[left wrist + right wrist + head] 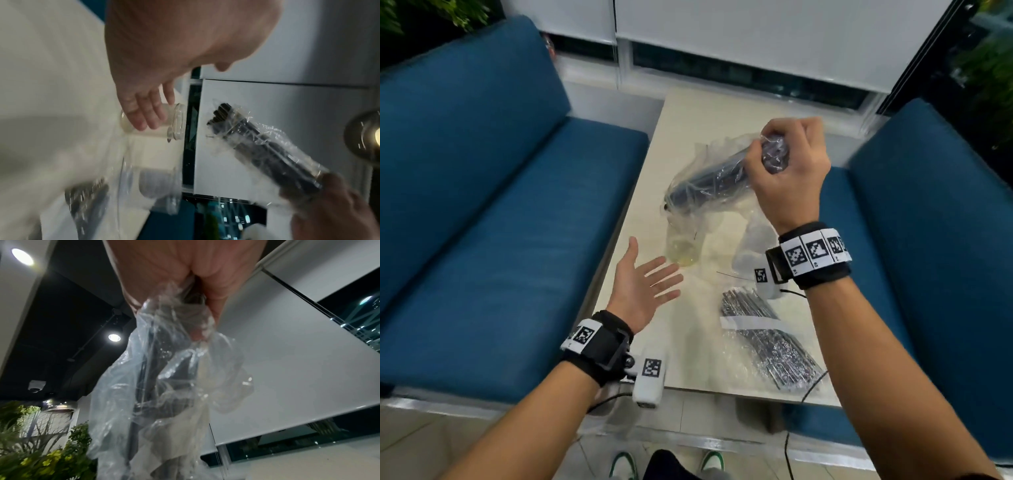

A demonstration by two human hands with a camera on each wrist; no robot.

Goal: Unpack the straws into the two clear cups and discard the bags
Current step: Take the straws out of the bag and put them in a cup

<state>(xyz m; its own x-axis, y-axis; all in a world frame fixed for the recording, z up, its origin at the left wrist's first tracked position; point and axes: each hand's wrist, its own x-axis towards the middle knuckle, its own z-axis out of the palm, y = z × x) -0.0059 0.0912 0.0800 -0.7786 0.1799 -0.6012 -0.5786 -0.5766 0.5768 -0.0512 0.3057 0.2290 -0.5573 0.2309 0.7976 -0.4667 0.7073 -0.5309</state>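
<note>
My right hand (796,161) grips the upper end of a clear bag of black straws (709,174), held tilted in the air. Its lower end hangs just above a clear cup (683,248) on the table. My left hand (654,277) is open, palm up, with its fingers (148,116) right beside this cup (176,123); I cannot tell whether they touch it. A second clear cup (748,246) stands to the right, partly hidden by my right wrist. In the right wrist view the bag (164,386) hangs from the right hand (185,280).
A second bag of black straws (763,339) with a white label lies flat near the front right of the cream table (688,113). One loose black straw (732,274) lies near it. Blue sofas flank the table. A cable hangs over the front edge.
</note>
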